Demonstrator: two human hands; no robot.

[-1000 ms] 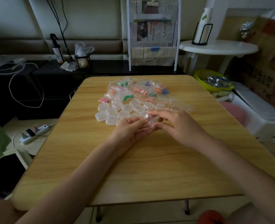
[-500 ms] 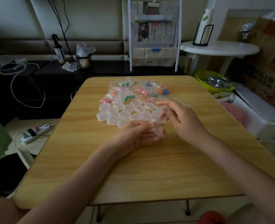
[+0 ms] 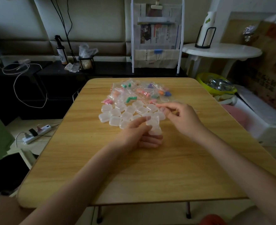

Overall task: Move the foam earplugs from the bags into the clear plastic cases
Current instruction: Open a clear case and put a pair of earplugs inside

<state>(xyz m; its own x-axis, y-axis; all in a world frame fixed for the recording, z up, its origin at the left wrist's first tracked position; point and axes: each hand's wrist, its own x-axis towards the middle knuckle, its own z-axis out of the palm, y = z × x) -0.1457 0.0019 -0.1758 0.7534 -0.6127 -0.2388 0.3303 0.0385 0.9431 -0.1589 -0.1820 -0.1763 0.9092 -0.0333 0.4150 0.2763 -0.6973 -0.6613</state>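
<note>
A wooden table (image 3: pixel 150 168) is covered at its far half by bags of coloured foam earplugs (image 3: pixel 139 93), with clear plastic cases (image 3: pixel 126 114) clustered just before them. An opened case (image 3: pixel 153 125) is gripped by the left hand (image 3: pixel 139 135). The right hand (image 3: pixel 181 117) is held beside it with thumb and forefinger pinched; whether anything is pinched cannot be told.

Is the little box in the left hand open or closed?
Open. The box held by the left hand shows two clear halves, one swung up above the other. Whether anything is inside, cannot tell.

Left hand (image 3: pixel 134 135) gripping an open clear case (image 3: pixel 153 125) above wooden table (image 3: pixel 134 172); right hand (image 3: pixel 181 117) pinching near bagged earplugs (image 3: pixel 139 93).
</note>
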